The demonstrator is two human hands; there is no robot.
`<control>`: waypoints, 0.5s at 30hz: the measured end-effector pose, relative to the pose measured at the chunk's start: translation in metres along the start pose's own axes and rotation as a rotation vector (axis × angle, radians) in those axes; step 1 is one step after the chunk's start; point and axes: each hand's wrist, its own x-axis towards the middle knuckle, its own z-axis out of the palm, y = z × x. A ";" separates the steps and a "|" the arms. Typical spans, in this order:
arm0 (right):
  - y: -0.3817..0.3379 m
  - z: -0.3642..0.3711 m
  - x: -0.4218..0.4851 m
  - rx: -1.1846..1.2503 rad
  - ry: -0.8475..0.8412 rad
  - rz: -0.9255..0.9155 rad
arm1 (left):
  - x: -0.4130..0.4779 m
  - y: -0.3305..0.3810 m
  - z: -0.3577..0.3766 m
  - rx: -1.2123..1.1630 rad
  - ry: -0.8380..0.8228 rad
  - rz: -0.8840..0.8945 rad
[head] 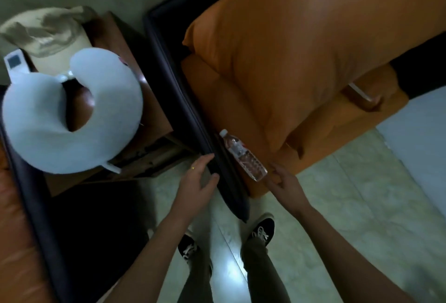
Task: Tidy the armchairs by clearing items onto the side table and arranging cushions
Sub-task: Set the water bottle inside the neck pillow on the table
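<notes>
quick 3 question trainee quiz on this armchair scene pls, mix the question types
1. True or false: the water bottle lies on the seat of the orange armchair.
2. What rests on the side table? A) neck pillow B) shoe C) book
3. Fill in: the left hand rests on the dark ____; the right hand reaches toward the bottle.

Key: 1 true; 2 A; 3 armrest

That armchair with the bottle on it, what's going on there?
A person stands before the orange armchair. The right hand reaches for a water bottle lying on the seat edge, nearly touching it. The left hand rests on the dark armrest. A white neck pillow already sits on the side table.
</notes>
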 end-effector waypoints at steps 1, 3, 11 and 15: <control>0.016 0.006 0.004 -0.023 -0.019 0.018 | -0.001 -0.003 0.013 0.010 -0.021 0.003; 0.039 0.020 0.011 -0.058 -0.013 0.013 | -0.001 -0.010 0.034 0.012 -0.035 0.029; 0.100 0.074 0.042 -0.105 0.112 0.003 | -0.004 -0.044 0.079 -0.020 0.085 0.170; 0.115 0.097 0.066 -0.170 0.163 0.046 | 0.000 -0.056 0.085 -0.020 0.118 0.199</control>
